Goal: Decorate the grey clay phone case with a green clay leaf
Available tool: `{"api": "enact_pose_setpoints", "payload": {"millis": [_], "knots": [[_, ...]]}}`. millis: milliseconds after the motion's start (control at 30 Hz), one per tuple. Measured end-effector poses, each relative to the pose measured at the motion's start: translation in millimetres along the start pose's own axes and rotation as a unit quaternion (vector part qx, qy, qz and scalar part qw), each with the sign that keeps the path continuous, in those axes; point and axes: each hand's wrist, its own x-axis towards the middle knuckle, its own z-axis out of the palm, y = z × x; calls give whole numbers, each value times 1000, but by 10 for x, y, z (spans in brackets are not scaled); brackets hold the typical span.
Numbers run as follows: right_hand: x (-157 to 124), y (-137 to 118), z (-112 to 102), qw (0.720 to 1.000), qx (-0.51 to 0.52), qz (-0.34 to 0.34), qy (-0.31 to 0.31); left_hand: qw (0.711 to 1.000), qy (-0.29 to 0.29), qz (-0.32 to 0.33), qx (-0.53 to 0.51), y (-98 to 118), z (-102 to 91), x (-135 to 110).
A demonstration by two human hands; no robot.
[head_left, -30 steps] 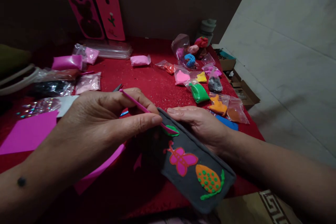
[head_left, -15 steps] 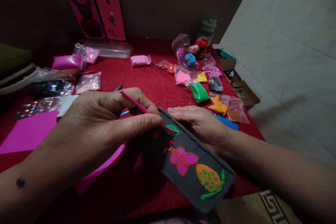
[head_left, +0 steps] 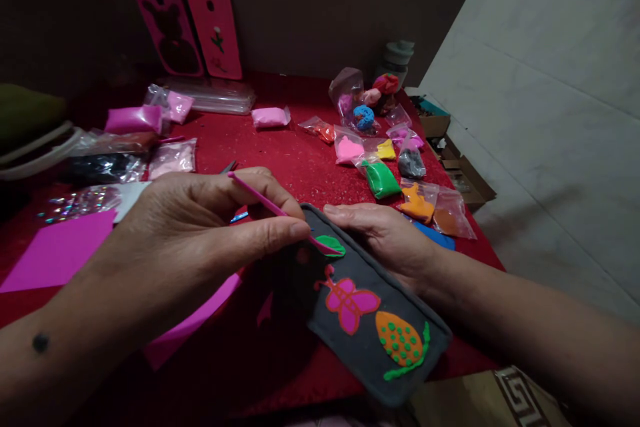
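Between thumb and fingers, my left hand (head_left: pixel 235 213) pinches a thin pink modelling tool (head_left: pixel 257 196). The tool's tip rests on a green clay leaf (head_left: pixel 332 244) near the upper end of a dark grey clay-covered phone case (head_left: pixel 345 357). My right hand (head_left: pixel 375 230) grips the case along its far long edge, with most fingers hidden beneath it. Below the leaf, the case bears a pink butterfly (head_left: pixel 347 303) outlined in red. An orange clay shape (head_left: pixel 399 339) with green dots and a curved green strip sits at its lower end.
Bags of coloured clay, among them a green one (head_left: pixel 383 179) and an orange one (head_left: pixel 417 203), lie on the red tabletop (head_left: pixel 280 147). Two pink phone cases (head_left: pixel 215 27) lean on the back wall. Magenta sheets (head_left: pixel 65 247) are at left, cardboard boxes (head_left: pixel 470 180) at right.
The view has shifted slightly. The tool's tip stays at the green leaf, whose surface now looks a little more exposed. Both hands keep their hold.
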Motion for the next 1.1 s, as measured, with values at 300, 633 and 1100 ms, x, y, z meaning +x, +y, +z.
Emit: {"api": "enact_pose_setpoints", "payload": {"millis": [300,633,1100], "knots": [[-3,-29,35,999,9,12,32,999,33,12,24,-40,-44,15],[5,-13,16,1000,-7,13,24,994,12,64,89,-24,-49,-30],[5,-7,21,1000,2,-5,-3,995,45,57,67,-9,-25,-23]]}}
